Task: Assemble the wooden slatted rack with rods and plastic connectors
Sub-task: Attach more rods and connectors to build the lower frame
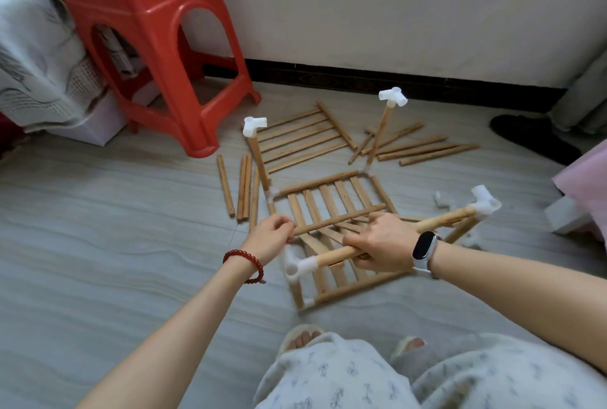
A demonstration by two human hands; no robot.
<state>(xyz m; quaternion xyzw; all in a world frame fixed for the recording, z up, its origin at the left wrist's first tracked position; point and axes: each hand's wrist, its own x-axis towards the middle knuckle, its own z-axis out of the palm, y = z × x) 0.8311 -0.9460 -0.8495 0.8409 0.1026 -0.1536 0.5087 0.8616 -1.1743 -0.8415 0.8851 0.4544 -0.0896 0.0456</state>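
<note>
Right hand (377, 244) wraps the top rod (331, 255) of the half-built rack (328, 208), steadying the frame on the floor (131, 211). Left hand (272, 232) pinches the end of a slatted panel (331, 218), probably tilted to seat it into the frame; exact contact unclear. White corner connector (297, 265) sits just below the left hand. Spare rods (427, 149) lie beyond both hands, near the wall.

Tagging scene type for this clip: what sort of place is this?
Probably a room in a home, likely a bedroom: work is on the tiled floor by a red plastic stool, patterned bedding hanging at left.
</note>
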